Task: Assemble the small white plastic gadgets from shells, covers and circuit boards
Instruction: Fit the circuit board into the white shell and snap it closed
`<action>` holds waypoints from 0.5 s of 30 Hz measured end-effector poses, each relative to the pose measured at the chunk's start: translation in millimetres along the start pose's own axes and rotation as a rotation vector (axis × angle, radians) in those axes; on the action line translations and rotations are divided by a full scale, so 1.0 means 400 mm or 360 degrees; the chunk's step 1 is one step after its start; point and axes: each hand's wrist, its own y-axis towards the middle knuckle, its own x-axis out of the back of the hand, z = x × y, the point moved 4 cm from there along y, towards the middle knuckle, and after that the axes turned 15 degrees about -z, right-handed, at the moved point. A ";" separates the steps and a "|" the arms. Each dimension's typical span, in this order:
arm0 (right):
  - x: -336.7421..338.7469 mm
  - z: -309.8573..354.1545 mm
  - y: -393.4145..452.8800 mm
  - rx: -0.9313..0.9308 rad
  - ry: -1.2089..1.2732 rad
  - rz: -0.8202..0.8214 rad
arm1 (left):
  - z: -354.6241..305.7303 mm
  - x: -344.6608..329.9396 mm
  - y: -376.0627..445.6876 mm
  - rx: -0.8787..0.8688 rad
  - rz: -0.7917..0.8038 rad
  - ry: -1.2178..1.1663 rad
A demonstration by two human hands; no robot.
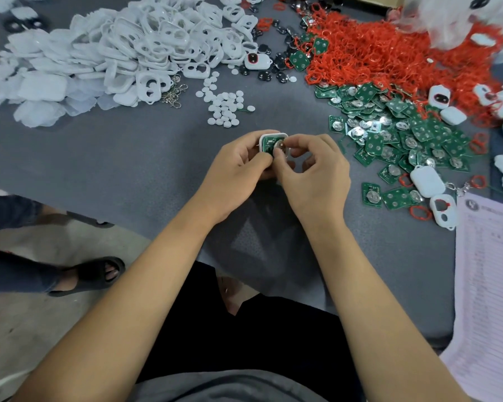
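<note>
Over the middle of the grey table, both hands meet on one small white shell (269,139) with a green circuit board (270,146) lying inside it. My left hand (238,166) grips the shell from the left, thumb on its near edge. My right hand (314,169) pinches at the board's round metal battery holder with thumb and forefinger. A heap of white shells and covers (134,50) lies at the far left. Loose green circuit boards (389,132) are spread to the right.
Red rubber rings (389,53) are piled at the far right, small white discs (224,107) lie ahead of my hands, and black round parts (273,68) sit behind them. Finished white gadgets (427,181) and a printed sheet (488,271) are at the right. Another person's sandalled foot (99,272) stands left.
</note>
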 end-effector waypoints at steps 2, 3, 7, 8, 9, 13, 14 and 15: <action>0.001 -0.001 0.000 -0.0018 0.0012 -0.0009 | 0.001 0.000 0.001 -0.0007 -0.0019 0.0019; 0.002 -0.001 0.000 -0.0029 0.0022 -0.0021 | 0.002 -0.001 0.001 -0.0013 -0.0027 0.0032; 0.003 0.002 0.000 -0.0022 0.0049 -0.0021 | 0.003 0.002 0.000 -0.0049 -0.0054 0.0076; 0.003 0.004 -0.001 0.0002 0.0057 -0.0013 | 0.003 0.004 0.000 -0.0050 -0.0055 0.0074; 0.004 0.004 -0.002 0.0025 0.0068 -0.0008 | 0.003 0.005 -0.001 -0.0048 -0.0054 0.0069; 0.004 0.005 -0.004 0.0082 0.0143 0.0002 | -0.001 0.006 -0.003 -0.0041 -0.0053 0.0018; 0.003 0.005 -0.003 0.0076 0.0216 0.0015 | 0.000 0.005 -0.003 -0.0039 -0.0051 -0.0004; 0.002 0.003 -0.002 0.0039 0.0318 0.0038 | 0.000 0.005 -0.003 -0.0036 -0.0048 -0.0019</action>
